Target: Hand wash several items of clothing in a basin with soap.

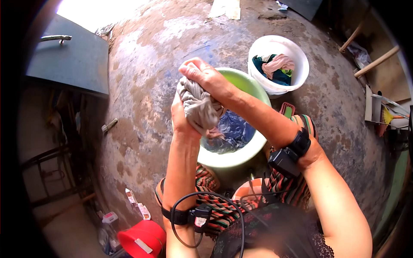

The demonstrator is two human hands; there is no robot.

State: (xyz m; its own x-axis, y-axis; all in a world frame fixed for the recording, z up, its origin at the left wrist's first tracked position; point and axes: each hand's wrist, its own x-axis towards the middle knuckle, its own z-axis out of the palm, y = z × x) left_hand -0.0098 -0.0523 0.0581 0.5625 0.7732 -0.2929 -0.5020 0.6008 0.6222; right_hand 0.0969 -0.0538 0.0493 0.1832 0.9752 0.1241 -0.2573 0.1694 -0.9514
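A twisted, bunched grey cloth (pixel 200 108) is held between both hands above the left part of a pale green basin (pixel 232 161). My left hand (pixel 182 117) grips it from the left and below. My right hand (pixel 206 77) closes on its upper end, with the forearm crossing over the basin. Dark blue cloth (pixel 237 129) lies in liquid in the basin, and a piece of pink cloth (pixel 214 133) shows beneath the grey one. Behind the basin on the right, a white bucket (pixel 279 43) holds dark green, pink and lime cloths.
A red-rimmed brush (pixel 287 110) lies on the floor right of the basin. At the lower left stand a red bucket (pixel 142 238) and a plastic jug (pixel 110 217). A small bottle-like object (pixel 109 126) lies at the left. A metal door (pixel 71 54) is at the upper left.
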